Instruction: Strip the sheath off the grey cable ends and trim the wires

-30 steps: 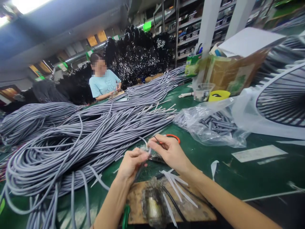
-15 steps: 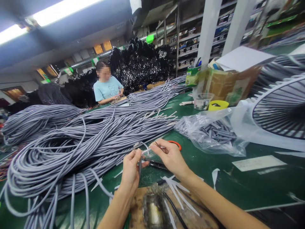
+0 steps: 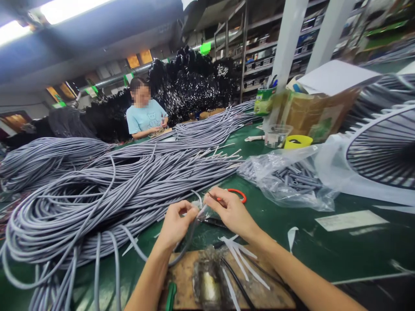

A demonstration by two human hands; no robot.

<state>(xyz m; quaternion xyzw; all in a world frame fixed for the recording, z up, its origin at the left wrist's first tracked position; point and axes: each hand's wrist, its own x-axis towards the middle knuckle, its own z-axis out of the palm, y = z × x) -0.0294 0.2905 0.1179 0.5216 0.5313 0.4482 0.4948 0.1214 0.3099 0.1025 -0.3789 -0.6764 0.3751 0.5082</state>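
A grey cable (image 3: 188, 245) loops up from beside my left wrist to the fingers of my left hand (image 3: 177, 224). That hand is closed on the cable in a pinch. Just to the right, my right hand (image 3: 231, 211) pinches the whitish end piece (image 3: 202, 209) of the cable. Whether this piece is a wrap of white strip or bare cable core I cannot tell. Behind my right fingers shows a red-orange handle loop (image 3: 241, 195). Below the fingers lies a black tool (image 3: 212, 221), partly hidden.
Grey cable bundles (image 3: 81, 207) cover the left. A wooden board (image 3: 181, 276) carries a metal block (image 3: 209, 287), white strips (image 3: 238, 255) and a green-handled tool (image 3: 170, 296). At right are a bag of grey tubes (image 3: 288, 179) and a fan (image 3: 382, 151). A co-worker (image 3: 145, 116) sits opposite.
My left hand has turned, its knuckles now higher and its fingers closer to the right hand. The cable below it now bends in a loop over the board. The right hand stays nearly in place.
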